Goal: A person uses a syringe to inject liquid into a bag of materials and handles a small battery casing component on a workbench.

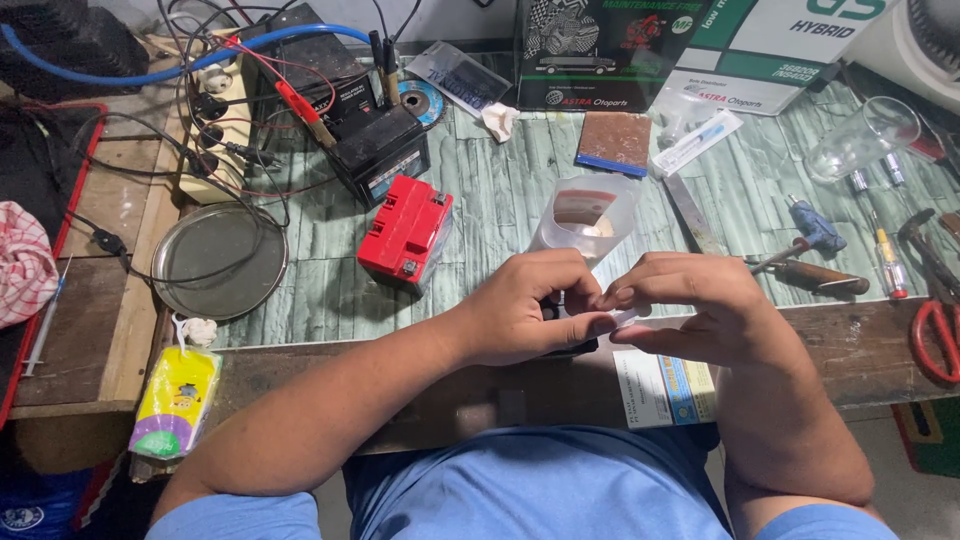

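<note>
The fingertips of both hands meet over the near edge of the bench, pinched together on something small and pale, a strip or tab [622,316], too little of it showing to say what it is. The left hand [530,305] curls round it with the thumb pressed toward the right hand [695,305], and under the left palm a small dark object [572,347] peeks out, mostly hidden (it may be a little battery or case, I can't tell). Both hands are clenched in a fine grip, not open.

Just behind the knuckles stands a translucent plastic cup [585,215] with something reddish inside. To its left a red battery [405,232] lies on the green patterned benchtop [500,190], and beyond that a black battery [378,150] with clip leads [300,108] on it. A round metal lid [218,262] sits at the left, a printed leaflet [665,388] under the right wrist, and screwdrivers [815,262] and red-handled pliers [935,335] off to the right.

From where I stand the risk looks plain: the work is done right at the bench edge, so a slip of that pinch could drop the small piece into the lap or to the floor. A sudden jerk backward of the knuckles could also tip the cup, which stands very close.
</note>
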